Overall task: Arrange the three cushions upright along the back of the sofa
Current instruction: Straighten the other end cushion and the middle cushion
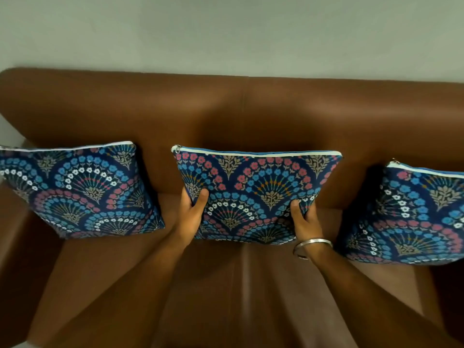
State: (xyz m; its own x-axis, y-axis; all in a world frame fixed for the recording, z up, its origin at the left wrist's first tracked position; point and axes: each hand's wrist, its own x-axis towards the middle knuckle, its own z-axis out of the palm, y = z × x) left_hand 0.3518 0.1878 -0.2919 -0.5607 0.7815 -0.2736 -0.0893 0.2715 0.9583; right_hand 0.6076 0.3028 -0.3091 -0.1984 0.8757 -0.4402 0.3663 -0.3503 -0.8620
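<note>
Three dark-blue floral cushions stand upright against the brown sofa's backrest [238,109]. The left cushion [80,189] leans by the left armrest, and the right cushion [416,214] is cut off by the frame's right edge. Both my hands hold the middle cushion [256,187] by its lower sides. My left hand [192,212] pinches its left edge, thumb on the front. My right hand [305,219], with a metal bangle on the wrist, grips its lower right part. The cushion's zip edge faces up.
The sofa seat [226,297] stretches toward me below the cushions, with a seam down its middle. The left armrest [17,247] and part of the right armrest [449,297] flank the seat. A pale wall [226,33] rises behind the backrest.
</note>
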